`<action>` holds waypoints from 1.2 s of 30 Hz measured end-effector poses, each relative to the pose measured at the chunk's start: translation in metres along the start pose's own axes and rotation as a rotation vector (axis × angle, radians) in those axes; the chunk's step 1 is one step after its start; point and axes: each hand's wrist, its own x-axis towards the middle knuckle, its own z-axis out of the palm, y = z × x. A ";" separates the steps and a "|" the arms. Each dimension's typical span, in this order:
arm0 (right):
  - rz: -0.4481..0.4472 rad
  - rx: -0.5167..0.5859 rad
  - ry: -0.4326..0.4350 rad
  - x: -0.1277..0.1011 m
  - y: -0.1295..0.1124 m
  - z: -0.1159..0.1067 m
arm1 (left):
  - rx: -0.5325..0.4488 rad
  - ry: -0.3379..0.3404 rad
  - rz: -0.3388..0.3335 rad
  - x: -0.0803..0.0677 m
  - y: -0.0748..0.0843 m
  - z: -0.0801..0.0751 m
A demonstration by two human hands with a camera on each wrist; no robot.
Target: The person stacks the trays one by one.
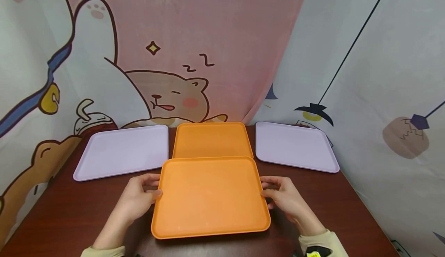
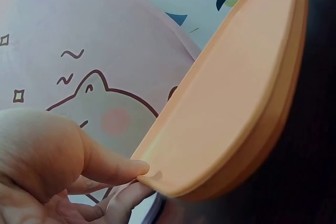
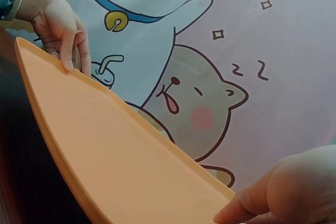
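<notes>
Step in hand: near orange tray [image 1: 210, 197] held at both short edges, apparently being lifted off or set down on the worktop [image 1: 69, 214]; which of the two cannot be told.
Next move: by judgement, calls for an even pull from both sides, keeping the tray level and clear of the far orange tray [image 1: 212, 140] just behind it.
Left hand [image 1: 139, 199]: at the tray's left edge, palm turned inward, forearm angled in from the lower left.
Left grip: thumb on the rim, fingers curled beneath, pinching the tray edge; clearest in the left wrist view [image 2: 79, 166].
Right hand [image 1: 286, 199]: at the tray's right edge, mirroring the left, sleeve cuff at the frame bottom.
Right grip: thumb on the rim, fingers tucked under; closed on the tray edge [image 3: 262, 208].
Tray position: centre front of the worktop, its far edge touching or just overlapping the far orange tray.
Surroundings: left lilac tray [image 1: 121, 150] and right lilac tray [image 1: 295, 145] flanking the far orange tray; cartoon curtain [image 1: 194, 36] behind.
</notes>
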 end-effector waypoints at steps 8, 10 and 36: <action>0.021 -0.024 0.013 0.000 0.005 -0.003 | -0.011 0.009 0.006 0.001 -0.004 0.009; 0.027 -0.028 0.018 0.000 0.008 -0.003 | -0.008 0.016 0.022 0.002 -0.005 0.011; 0.026 -0.042 -0.002 0.000 0.022 -0.003 | 0.166 0.078 0.063 0.007 -0.015 0.022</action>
